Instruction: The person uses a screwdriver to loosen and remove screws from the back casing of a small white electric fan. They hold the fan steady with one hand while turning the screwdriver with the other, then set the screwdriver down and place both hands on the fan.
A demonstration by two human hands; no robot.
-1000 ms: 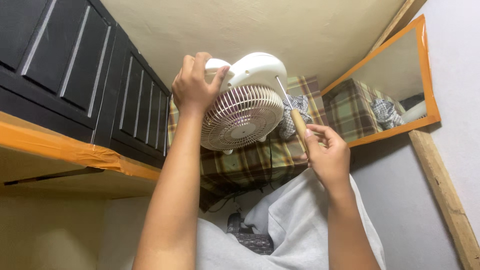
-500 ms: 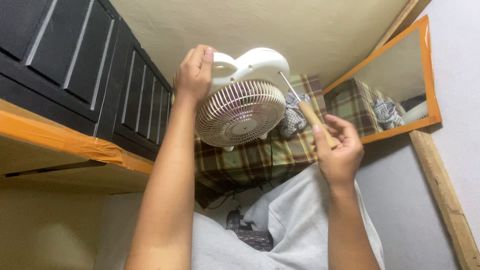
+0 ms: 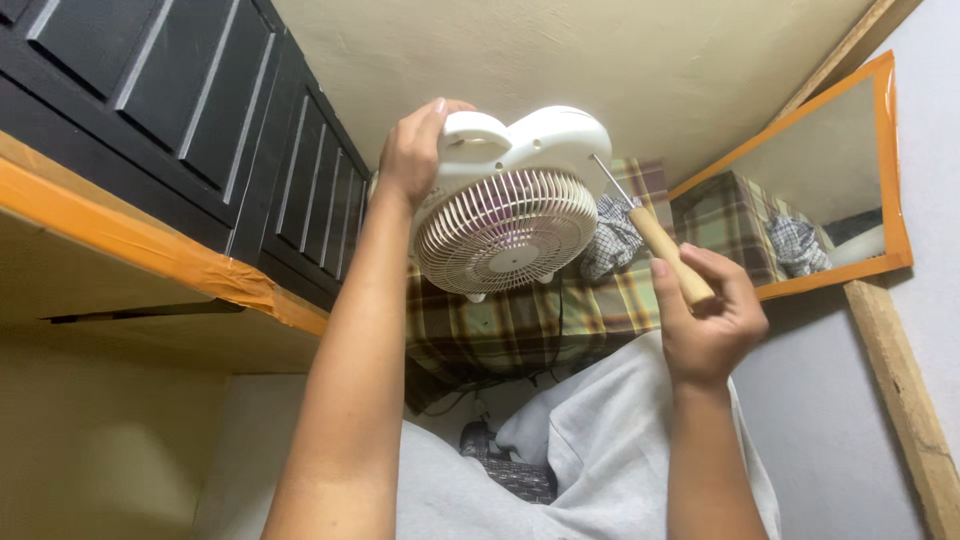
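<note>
**White fan and wooden-handled screwdriver, overhead**

Small white fan (image 3: 505,215), round slatted grille facing down toward the viewer, rounded plastic housing above with a loop handle on top-left. It sits up near the ceiling, tilted slightly. Screwdriver (image 3: 655,240): thin metal shaft, light wooden handle, angled up-left, tip touching the fan housing's right side. The handle's lower end is hidden in a grip.
</note>
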